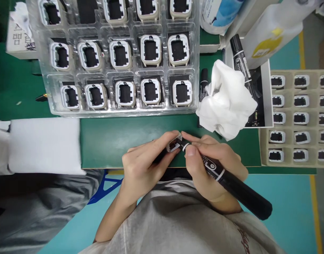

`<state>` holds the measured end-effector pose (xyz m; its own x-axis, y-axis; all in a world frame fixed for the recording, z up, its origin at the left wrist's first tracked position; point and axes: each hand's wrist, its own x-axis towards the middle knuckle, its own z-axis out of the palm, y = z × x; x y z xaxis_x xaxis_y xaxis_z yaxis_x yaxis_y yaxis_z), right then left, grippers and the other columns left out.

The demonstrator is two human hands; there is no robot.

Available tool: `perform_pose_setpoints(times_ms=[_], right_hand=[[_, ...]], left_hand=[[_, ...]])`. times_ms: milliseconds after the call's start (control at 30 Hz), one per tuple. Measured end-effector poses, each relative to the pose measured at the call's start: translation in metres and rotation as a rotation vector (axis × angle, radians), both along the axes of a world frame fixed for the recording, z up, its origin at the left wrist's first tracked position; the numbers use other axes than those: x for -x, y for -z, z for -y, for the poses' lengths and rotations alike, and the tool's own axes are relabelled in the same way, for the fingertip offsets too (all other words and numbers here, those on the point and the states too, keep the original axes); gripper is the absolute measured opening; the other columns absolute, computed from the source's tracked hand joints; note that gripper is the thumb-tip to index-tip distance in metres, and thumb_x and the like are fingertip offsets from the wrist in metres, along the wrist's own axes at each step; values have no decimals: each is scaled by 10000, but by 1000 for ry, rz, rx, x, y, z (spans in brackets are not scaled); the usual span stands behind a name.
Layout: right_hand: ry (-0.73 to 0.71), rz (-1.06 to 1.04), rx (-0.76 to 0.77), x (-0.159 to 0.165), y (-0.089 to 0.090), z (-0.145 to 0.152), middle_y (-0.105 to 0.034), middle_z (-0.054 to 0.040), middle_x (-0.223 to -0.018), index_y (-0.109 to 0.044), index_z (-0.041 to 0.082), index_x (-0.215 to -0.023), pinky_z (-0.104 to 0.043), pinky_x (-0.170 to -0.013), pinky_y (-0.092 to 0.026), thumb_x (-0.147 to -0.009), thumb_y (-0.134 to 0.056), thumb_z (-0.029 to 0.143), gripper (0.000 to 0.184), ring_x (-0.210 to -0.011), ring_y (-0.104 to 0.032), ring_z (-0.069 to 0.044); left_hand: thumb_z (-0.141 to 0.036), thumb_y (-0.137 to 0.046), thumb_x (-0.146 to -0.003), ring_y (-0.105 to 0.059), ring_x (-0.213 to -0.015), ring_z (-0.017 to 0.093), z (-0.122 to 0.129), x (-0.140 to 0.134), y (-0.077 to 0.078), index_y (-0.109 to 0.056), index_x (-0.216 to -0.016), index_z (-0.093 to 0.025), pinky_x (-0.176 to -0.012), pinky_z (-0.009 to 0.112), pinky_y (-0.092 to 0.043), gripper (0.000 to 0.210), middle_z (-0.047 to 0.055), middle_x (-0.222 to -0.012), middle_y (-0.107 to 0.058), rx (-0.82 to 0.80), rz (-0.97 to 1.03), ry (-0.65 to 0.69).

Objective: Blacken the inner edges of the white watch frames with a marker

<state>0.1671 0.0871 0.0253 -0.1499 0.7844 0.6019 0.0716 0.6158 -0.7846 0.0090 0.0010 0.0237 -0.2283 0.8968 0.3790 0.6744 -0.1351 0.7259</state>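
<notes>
My left hand (147, 158) is closed around a small white rounded frame (172, 145), tilted on its side near the table's front edge. In my right hand (213, 165) is a black marker pen (230, 183), its cap end pointing down to the right. The pen's tip reaches into the opening of the frame; whether it touches the inner wall I cannot tell. Beyond my hands, a clear plastic tray (119, 113) holds rows of similar pale frames, each in its own compartment with a black piece beneath.
A crumpled white tissue (226, 100) lies right of the tray, beside a white box (269, 95) with another marker (239, 58) in it. Bottles (273, 33) stand behind. A beige tray (264, 148) of frames is far right. White cloth (45, 146) and a person's grey-clad leg (53, 201) are left.
</notes>
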Motion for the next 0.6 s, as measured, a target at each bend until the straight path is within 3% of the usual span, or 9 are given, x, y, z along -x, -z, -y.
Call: perform_pose_setpoints(times_ms=[200, 433, 600], right_hand=[[-70, 17, -38, -4, -3, -5, -807, 83, -771, -794, 279, -1066, -395, -886, -898, -1053, -807, 43, 237, -567, -740, -146], [-57, 33, -10, -4, -3, -3, -818, 76, -769, -789, 293, -1056, -352, -874, -881, -1029, -830, 40, 258, -690, -882, -190], [-62, 3, -36, -3, -2, -4, -815, 79, -758, -785, 288, -1045, -373, -870, -893, -1036, -814, 39, 250, -588, -796, -164]], left_hand=[[-236, -870, -1203, -955, -856, 183, 1, 0, 1, -887, -1548, -378, -829, 269, -823, 374, -15, -1231, -989, 1, -4, -6], [-220, -876, -1195, -951, -856, 174, 1, -1, 0, -898, -1520, -362, -832, 252, -809, 356, -12, -1227, -990, -3, 5, -2], [-231, -871, -1199, -947, -838, 175, 1, -1, 0, -892, -1533, -380, -815, 256, -802, 367, -21, -1211, -989, 1, 10, -2]])
